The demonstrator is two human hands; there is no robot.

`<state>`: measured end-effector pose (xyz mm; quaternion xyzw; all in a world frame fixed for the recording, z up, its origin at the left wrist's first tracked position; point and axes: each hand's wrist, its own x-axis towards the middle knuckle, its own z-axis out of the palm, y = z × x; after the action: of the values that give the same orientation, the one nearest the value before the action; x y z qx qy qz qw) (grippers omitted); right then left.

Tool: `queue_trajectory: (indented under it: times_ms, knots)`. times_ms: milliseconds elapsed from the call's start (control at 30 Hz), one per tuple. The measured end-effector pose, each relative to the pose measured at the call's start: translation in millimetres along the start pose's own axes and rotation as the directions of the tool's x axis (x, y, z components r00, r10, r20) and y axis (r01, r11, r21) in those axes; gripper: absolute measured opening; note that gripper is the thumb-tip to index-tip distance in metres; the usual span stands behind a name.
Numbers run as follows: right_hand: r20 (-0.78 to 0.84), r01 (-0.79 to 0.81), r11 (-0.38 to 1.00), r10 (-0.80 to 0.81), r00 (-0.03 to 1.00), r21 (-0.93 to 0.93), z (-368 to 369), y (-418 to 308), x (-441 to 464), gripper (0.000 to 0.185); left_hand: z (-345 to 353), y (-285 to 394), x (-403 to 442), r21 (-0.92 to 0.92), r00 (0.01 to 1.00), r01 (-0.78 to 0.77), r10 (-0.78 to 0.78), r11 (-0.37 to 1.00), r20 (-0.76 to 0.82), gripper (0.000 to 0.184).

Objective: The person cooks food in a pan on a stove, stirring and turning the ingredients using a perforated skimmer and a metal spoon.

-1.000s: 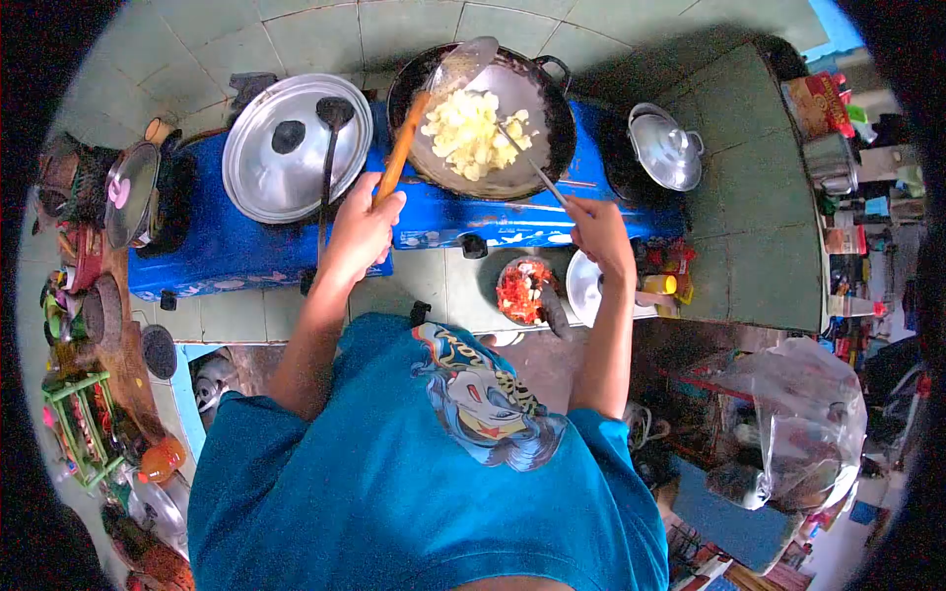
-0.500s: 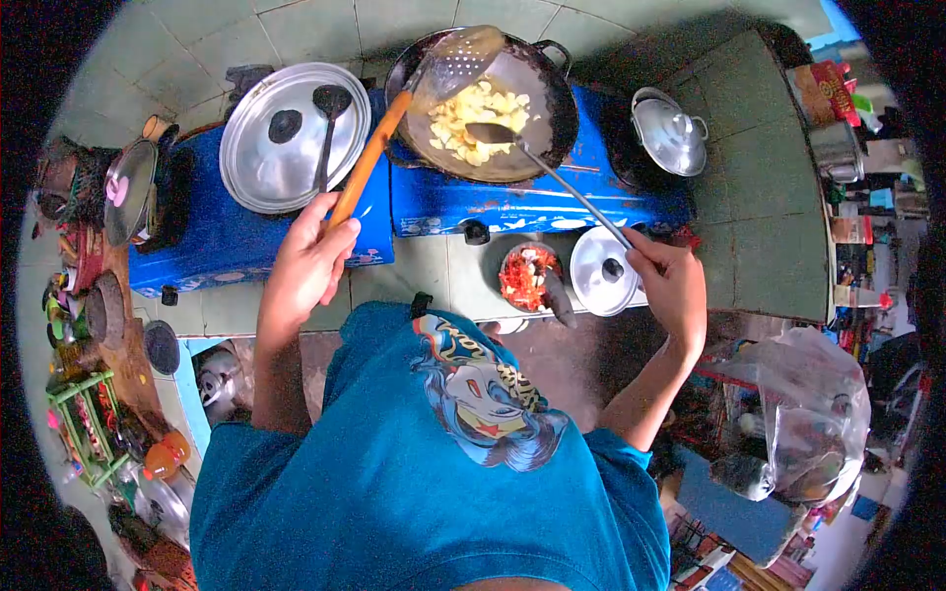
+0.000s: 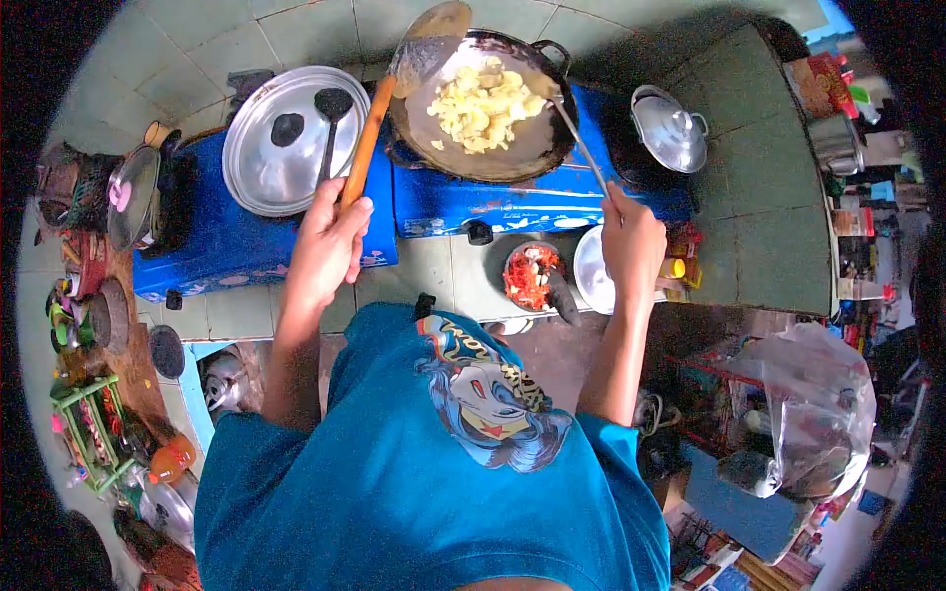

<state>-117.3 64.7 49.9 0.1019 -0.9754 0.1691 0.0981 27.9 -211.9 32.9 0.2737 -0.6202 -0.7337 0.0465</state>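
My left hand (image 3: 330, 241) is closed around the wooden handle of a perforated skimmer (image 3: 370, 138), its head raised over the left rim of a dark wok (image 3: 532, 148). Pale yellow chopped pieces (image 3: 488, 103) lie heaped in the middle of the wok. My right hand (image 3: 634, 241) grips the long grey handle of a metal spatula (image 3: 583, 148). The spatula's head is inside the wok at the right, beside the pieces, and shows only partly.
The wok sits on a blue stove (image 3: 493, 205). To its left stands a large lidded pot (image 3: 251, 148) with a black ladle (image 3: 331, 128) on the lid. A small lidded pot (image 3: 670, 133) is at right. In front are a bowl of red chillies (image 3: 527, 281) with a pestle and a round metal lid (image 3: 591, 271).
The spatula's head has moved from the middle of the wok to its right side. My right hand went left and slightly up; the skimmer's head shifted left and up, and the pieces are more gathered.
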Motion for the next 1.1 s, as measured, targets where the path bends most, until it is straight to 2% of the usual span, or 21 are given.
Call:
queue_trajectory:
  times_ms: [67,167,200,233,300,333,367,433,467,567,633,700,800,833,900,967,1067,1100]
  knots:
    - [0.116,-0.119,0.981,0.137,0.984,-0.150,2,-7,13,0.026,9,-2,7,0.027,1.000,-0.027,0.027,0.999,0.001,0.024]
    - [0.145,-0.086,0.990,0.103,0.984,-0.116,18,-8,18,0.027,22,-14,15,0.147,0.998,-0.029,0.037,0.989,-0.051,0.026]
    - [0.216,-0.066,0.990,0.093,0.972,-0.126,16,-14,18,0.026,27,-18,17,0.149,0.998,-0.033,0.040,0.988,-0.040,0.027]
    - [0.219,-0.064,0.990,0.091,0.972,-0.128,19,-15,15,0.026,30,-22,21,0.159,0.999,-0.014,0.021,0.987,-0.043,0.026]
    - [0.202,0.021,0.997,-0.034,0.979,0.070,30,-11,8,0.020,38,-30,24,0.119,0.998,0.030,-0.024,0.992,-0.053,0.025]
    - [0.312,-0.100,0.976,0.036,0.949,0.192,37,-4,9,0.020,40,-34,25,0.091,0.999,0.031,-0.027,0.995,-0.041,0.025]
    - [0.314,-0.100,0.977,0.036,0.949,0.191,36,-4,8,0.020,40,-36,26,0.090,0.999,0.033,-0.029,0.995,-0.042,0.025]
    - [0.519,-0.292,0.910,0.103,0.848,0.295,35,-5,8,0.023,41,-38,27,-0.019,0.996,0.087,-0.087,0.996,0.029,0.023]
    - [0.520,-0.295,0.909,0.107,0.847,0.293,34,-3,6,0.023,42,-37,25,-0.051,0.997,0.082,-0.081,0.995,0.015,0.015]
    - [0.540,-0.299,0.901,0.089,0.837,0.315,28,2,-1,0.027,32,-27,19,-0.076,0.994,0.102,-0.099,0.992,0.039,0.016]
    - [0.416,-0.166,0.923,0.008,0.909,0.346,20,6,-8,0.026,24,-25,13,-0.095,0.994,0.103,-0.098,0.990,0.050,0.018]
    - [0.402,-0.147,0.937,0.008,0.916,0.317,6,7,-13,0.027,17,-16,3,-0.100,0.993,0.096,-0.088,0.990,0.075,0.019]
    - [0.430,-0.161,0.966,0.060,0.901,0.203,-21,5,-21,0.027,5,-11,-9,-0.064,0.992,0.098,-0.093,0.993,0.081,0.022]
    - [0.431,-0.161,0.966,0.060,0.900,0.202,-27,9,-24,0.027,1,-10,-13,-0.045,0.991,0.110,-0.106,0.993,0.086,0.025]
    - [0.329,-0.079,0.969,-0.002,0.944,0.234,-42,12,-31,0.027,-4,-5,-22,-0.026,0.990,0.111,-0.108,0.993,0.086,0.026]
    - [0.335,-0.113,0.969,0.034,0.942,0.219,-62,6,-37,0.028,-6,1,-30,0.049,0.994,0.072,-0.076,0.996,0.082,0.021]
    - [0.294,0.065,0.996,-0.081,0.952,0.063,-76,6,-46,0.028,-7,1,-32,0.062,0.996,0.051,-0.055,0.997,0.076,0.026]
    - [0.295,0.065,0.996,-0.081,0.952,0.063,-75,2,-47,0.028,-6,1,-33,0.073,0.998,0.040,-0.044,0.997,0.054,0.030]
